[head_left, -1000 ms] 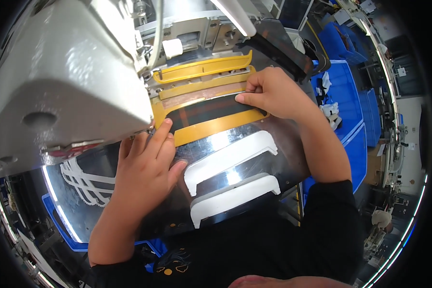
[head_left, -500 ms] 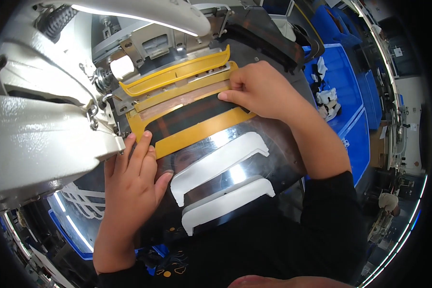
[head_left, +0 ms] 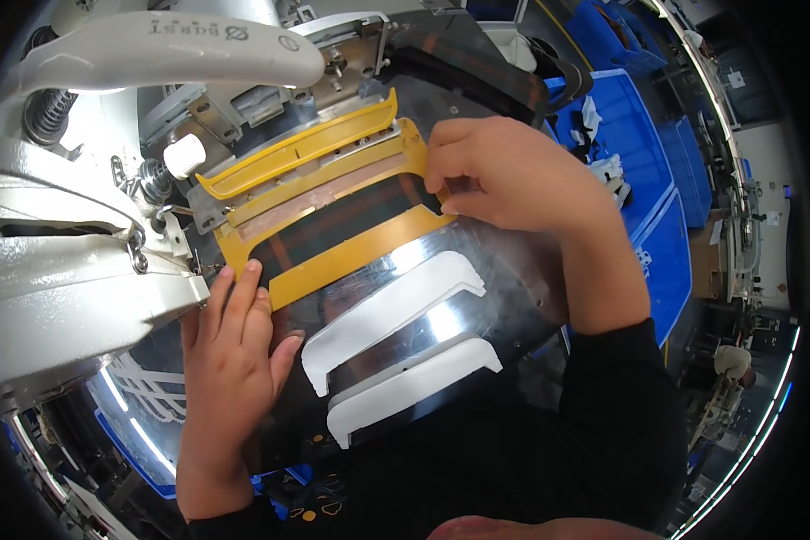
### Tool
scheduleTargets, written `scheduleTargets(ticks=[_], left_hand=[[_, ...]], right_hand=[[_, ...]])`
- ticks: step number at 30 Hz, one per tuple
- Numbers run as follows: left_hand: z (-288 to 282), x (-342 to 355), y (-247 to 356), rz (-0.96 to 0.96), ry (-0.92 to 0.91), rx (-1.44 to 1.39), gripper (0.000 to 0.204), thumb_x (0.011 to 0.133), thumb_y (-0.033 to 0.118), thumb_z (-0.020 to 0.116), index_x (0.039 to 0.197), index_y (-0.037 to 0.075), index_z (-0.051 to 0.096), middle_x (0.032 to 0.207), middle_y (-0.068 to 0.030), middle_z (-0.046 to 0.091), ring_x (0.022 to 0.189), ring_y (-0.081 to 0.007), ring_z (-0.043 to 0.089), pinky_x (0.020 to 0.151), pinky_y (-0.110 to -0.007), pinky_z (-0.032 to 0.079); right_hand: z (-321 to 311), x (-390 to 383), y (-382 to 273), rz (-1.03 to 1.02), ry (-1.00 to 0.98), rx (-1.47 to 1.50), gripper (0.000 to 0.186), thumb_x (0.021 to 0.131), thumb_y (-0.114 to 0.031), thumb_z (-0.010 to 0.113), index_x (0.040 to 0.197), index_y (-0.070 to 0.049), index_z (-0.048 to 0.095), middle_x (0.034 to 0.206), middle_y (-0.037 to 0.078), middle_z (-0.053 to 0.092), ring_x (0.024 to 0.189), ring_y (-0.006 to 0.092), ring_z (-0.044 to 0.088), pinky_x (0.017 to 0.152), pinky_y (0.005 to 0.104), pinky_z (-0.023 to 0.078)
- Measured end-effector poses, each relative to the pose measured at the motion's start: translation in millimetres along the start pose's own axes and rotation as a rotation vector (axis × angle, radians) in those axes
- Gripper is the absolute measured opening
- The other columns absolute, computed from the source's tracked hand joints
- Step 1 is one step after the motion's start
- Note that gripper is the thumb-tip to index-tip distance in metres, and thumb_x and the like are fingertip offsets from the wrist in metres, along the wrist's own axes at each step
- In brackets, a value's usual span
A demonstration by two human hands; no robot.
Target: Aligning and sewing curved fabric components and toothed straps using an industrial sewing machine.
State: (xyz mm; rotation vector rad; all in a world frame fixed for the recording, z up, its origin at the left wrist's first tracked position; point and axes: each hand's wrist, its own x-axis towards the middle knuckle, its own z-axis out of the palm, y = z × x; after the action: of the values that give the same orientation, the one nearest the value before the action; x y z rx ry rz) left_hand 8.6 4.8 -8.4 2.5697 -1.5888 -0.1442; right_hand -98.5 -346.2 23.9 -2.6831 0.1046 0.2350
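On the dark shiny work plate lies a yellow sewing template (head_left: 360, 247), a long frame with a window. Dark plaid fabric (head_left: 333, 223) shows inside that window. A raised yellow clamp strip (head_left: 301, 155) runs along the far side. My left hand (head_left: 234, 360) is open, its fingertips resting on the template's left end. At the right end, my right hand (head_left: 522, 180) is bent, with thumb and fingers around the template's edge; the fingers partly hide that corner. Two white curved-end pieces (head_left: 391, 315), (head_left: 414, 387) lie on the plate nearer to me.
A white sewing machine (head_left: 72, 270) stands close at my left, with its light arm (head_left: 171, 49) overhead. Blue bins (head_left: 634, 162) holding fabric scraps are beyond the plate on the right. Another person (head_left: 733, 362) is far off to the right.
My right hand has shifted from the fabric's far edge to the template's right end, and its fingers have parted slightly. More plaid fabric shows there. My left hand stays on the left end.
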Motion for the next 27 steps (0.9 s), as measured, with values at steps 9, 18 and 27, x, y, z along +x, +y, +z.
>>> scheduleTargets(ticks=[9,18,27], left_hand=[[-4,0,-1,0.029,0.036,0.059,0.052,0.094,0.036,0.078,0.129,-0.002,0.070,0.158,-0.0138,0.060,0.149,-0.0333,0.051,0.115,-0.054,0.041],[3,-1,-4,0.053,0.084,0.021,0.048,0.094,0.032,0.078,0.127,-0.002,0.071,0.154,-0.0162,0.062,0.147,-0.0364,0.052,0.125,-0.052,0.035],[3,-5,-4,0.203,0.282,-0.037,0.033,0.090,0.025,0.082,0.113,0.003,0.077,0.121,-0.0134,0.077,0.123,-0.0341,0.068,0.114,-0.051,0.047]], right_hand=[[0,-18,-4,-0.263,0.027,-0.324,0.026,0.089,-0.009,0.075,0.113,-0.010,0.085,0.133,0.001,0.078,0.105,0.0244,0.077,0.086,0.0373,0.061],[5,-22,-9,-0.226,0.006,-0.316,0.020,0.092,-0.011,0.071,0.106,-0.011,0.086,0.130,0.003,0.079,0.106,0.0262,0.077,0.089,0.0388,0.062],[18,21,31,-0.008,0.329,0.821,0.042,0.112,-0.041,0.058,0.130,-0.004,0.068,0.122,0.014,0.077,0.071,0.0116,0.068,0.066,0.0236,0.056]])
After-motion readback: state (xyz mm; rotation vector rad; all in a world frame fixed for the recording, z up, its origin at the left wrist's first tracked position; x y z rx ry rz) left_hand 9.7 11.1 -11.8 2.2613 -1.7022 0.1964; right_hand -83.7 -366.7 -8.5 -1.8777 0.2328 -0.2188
